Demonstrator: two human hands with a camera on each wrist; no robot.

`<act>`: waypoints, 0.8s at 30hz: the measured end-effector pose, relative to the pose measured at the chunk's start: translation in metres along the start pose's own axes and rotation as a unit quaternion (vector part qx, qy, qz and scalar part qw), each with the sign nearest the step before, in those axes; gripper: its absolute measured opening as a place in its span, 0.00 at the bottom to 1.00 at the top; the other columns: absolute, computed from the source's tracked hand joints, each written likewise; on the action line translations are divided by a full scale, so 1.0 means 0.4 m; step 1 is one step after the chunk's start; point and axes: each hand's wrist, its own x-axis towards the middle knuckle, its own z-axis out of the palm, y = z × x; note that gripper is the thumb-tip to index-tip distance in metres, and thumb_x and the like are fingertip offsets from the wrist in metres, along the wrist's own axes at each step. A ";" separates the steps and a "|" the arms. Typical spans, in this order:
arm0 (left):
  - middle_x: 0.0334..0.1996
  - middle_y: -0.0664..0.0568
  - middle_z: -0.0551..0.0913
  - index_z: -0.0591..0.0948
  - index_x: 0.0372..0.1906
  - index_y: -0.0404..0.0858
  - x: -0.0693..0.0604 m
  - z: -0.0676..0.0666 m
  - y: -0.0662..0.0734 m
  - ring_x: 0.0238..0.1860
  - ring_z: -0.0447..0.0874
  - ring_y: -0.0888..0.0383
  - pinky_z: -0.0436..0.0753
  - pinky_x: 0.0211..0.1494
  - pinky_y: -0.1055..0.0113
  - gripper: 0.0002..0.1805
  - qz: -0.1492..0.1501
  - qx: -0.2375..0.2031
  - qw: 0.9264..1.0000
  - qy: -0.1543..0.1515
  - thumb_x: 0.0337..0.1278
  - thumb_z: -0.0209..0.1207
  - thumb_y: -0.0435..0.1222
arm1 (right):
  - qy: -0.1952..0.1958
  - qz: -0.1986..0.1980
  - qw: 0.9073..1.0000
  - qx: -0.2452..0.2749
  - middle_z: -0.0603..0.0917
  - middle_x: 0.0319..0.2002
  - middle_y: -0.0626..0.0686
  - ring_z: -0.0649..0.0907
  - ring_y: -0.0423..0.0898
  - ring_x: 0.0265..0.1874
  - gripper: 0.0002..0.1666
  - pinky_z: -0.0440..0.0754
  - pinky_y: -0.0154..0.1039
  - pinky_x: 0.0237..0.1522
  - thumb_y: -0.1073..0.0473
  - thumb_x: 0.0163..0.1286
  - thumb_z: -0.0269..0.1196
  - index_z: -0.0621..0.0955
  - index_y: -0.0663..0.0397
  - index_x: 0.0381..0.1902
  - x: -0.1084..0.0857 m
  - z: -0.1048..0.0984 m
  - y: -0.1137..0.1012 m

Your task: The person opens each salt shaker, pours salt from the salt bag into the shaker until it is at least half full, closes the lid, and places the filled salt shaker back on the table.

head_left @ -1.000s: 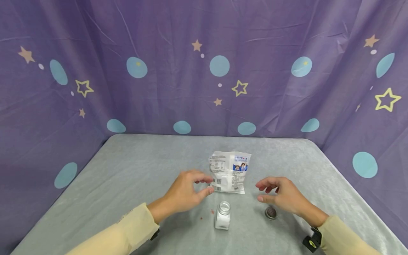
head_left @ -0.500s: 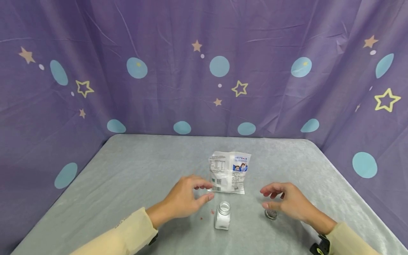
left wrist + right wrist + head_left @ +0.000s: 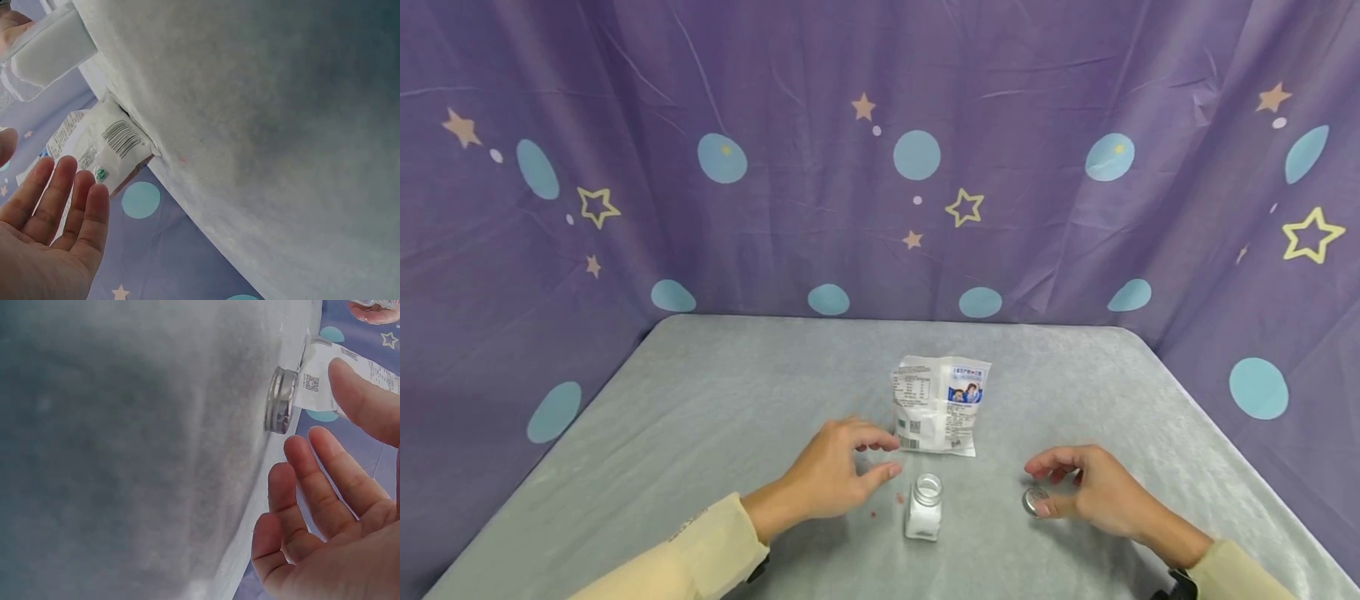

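A small square glass jar with white contents stands upright and uncapped. To its left hovers my left hand, fingers relaxed and holding nothing; the left wrist view shows the jar beyond the fingers. A round metal lid lies on the table to the right of the jar. Over it in the head view is my right hand, its thumb covering part of the lid. In the right wrist view a gap shows between the fingers and the lid.
A white printed packet stands behind the jar on the grey cloth-covered table. Small reddish specks lie left of the jar. A purple patterned curtain surrounds the table's back and sides.
My right hand has moved right and toward me, coming over the lid. The left hand has shifted only slightly toward me. Jar, packet and lid stay in place.
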 end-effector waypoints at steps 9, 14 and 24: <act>0.45 0.55 0.88 0.88 0.48 0.43 -0.007 0.001 0.000 0.46 0.84 0.53 0.83 0.50 0.55 0.11 -0.008 0.003 1.000 -0.007 0.62 0.70 0.40 | -0.012 0.024 0.999 0.023 0.88 0.42 0.47 0.82 0.42 0.38 0.29 0.80 0.36 0.41 0.60 0.44 0.83 0.87 0.54 0.47 -0.012 0.007 0.013; 0.45 0.55 0.88 0.88 0.48 0.43 -0.008 0.001 0.001 0.46 0.83 0.53 0.83 0.51 0.55 0.12 -0.015 0.002 1.000 -0.011 0.62 0.70 0.40 | -0.018 0.030 0.999 0.034 0.88 0.40 0.49 0.82 0.41 0.37 0.29 0.81 0.35 0.40 0.62 0.43 0.84 0.87 0.57 0.46 -0.014 0.009 0.018; 0.44 0.58 0.88 0.89 0.47 0.42 -0.014 0.007 0.000 0.45 0.83 0.54 0.82 0.50 0.59 0.12 -0.012 0.013 1.000 -0.008 0.61 0.71 0.41 | -0.008 0.035 0.999 0.010 0.84 0.34 0.48 0.80 0.40 0.33 0.28 0.79 0.35 0.37 0.61 0.40 0.85 0.88 0.55 0.42 -0.014 0.017 0.017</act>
